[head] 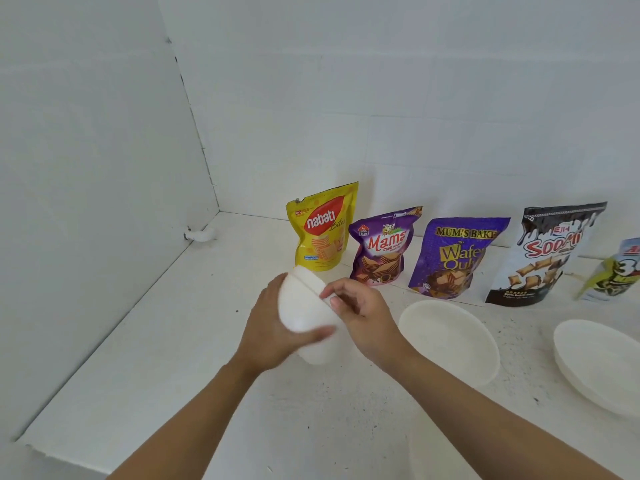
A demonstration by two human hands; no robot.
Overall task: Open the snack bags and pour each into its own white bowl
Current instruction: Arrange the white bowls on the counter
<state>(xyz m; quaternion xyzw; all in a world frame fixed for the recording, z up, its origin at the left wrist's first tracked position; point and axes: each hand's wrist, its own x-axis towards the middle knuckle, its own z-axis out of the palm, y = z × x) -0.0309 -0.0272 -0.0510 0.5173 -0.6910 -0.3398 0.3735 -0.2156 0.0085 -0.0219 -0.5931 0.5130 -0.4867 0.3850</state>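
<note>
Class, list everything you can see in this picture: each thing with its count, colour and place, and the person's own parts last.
Nabati bag: one, yellow, upright by the wall, leftmost.
Mama bag: one, purple, right of it.
Mum's Bake bag: one, purple, middle of the row.
Soooo bag: one, white and dark brown, further right.
Cut-off bag: one, green and white, at the right edge.
Held bowls: at least two nested, white, between the hands.
Single bowl: one, white, on the counter.
Stacked bowls: stack, count unclear, white, far right.
Counter: one, white.
Left hand: one, gripping the bowls.
Right hand: one, fingers on a bowl rim.
</note>
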